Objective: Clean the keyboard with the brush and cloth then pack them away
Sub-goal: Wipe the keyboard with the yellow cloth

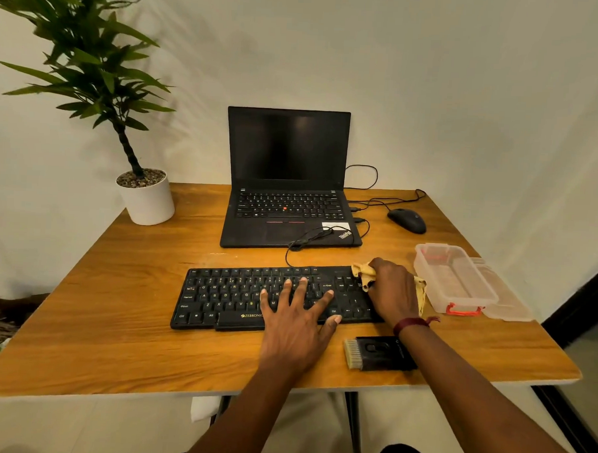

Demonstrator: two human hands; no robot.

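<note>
A black keyboard [229,297] lies across the middle of the wooden table [115,321]. My left hand [295,317] rests flat on its keys with the fingers spread. At the keyboard's right end, over the number pad, my right hand [394,290] grips a crumpled yellow cloth [362,272], which sticks out on both sides of the hand. A black brush with pale bristles [371,354] lies on the table in front of the keyboard's right end, partly under my right forearm.
A clear plastic box with red clips [454,281] stands open right of the keyboard, its lid [506,304] beside it. Behind are an open black laptop [287,191], a black mouse [407,220] with cables, and a potted plant [144,195] at the back left.
</note>
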